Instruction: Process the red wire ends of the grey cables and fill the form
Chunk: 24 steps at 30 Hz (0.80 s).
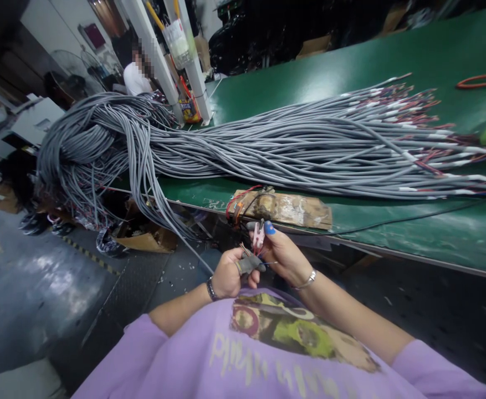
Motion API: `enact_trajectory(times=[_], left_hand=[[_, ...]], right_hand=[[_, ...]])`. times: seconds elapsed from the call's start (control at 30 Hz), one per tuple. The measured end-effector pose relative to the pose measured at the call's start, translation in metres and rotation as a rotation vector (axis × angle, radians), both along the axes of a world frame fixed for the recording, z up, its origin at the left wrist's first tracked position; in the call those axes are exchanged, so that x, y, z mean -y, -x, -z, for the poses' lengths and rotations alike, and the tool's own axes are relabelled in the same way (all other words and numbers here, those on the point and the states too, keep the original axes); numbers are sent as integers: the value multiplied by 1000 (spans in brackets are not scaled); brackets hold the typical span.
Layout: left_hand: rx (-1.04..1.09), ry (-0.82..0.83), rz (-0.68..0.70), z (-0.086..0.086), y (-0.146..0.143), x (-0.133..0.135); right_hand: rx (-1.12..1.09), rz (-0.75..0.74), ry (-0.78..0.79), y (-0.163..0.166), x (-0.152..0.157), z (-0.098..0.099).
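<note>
My left hand [229, 272], with grey covers on its fingers, is closed around the end of a grey cable [200, 259]. Thin colored wires [245, 250] fan out of its grip. Close beside it, my right hand [283, 254] pinches a small pale pink piece [259, 235] between thumb and forefinger, one tip wrapped in blue. Its exact kind is too small to make out. Red and blue wires run between the two hands, just in front of the table edge. Beyond them lies a thick bundle of grey cables [243, 141] with white-wrapped, stripped ends at the right.
A taped wooden board [296, 209] with wires lies at the front edge of the green table [413, 235]. White posts [195, 75] rise behind the bundle. An open cardboard box [147, 239] stands below on the left. A person [136, 77] sits in the background.
</note>
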<state>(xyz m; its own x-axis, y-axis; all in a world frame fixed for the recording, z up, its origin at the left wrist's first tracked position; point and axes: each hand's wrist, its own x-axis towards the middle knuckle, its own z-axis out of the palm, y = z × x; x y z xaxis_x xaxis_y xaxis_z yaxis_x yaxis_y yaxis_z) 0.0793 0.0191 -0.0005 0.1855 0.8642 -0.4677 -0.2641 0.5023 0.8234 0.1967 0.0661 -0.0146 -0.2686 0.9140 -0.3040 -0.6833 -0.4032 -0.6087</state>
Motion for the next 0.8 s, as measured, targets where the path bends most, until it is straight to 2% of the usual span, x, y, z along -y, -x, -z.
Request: enact_trajectory(times=[0.27,0.57,0.7,0.8], left_hand=[[5,-4,-5,-4,1,1],[33,-58,61,0,7,8],[5,-60,-4,-3,4,7],[-21,-55,-59,-7,1,5]], right_hand=[[25,-52,-12,0,1,7],[-7,-88,2,-5,3,2],[22,-77,-26,-6,3,4],[139,7,-103,-6,4,8]])
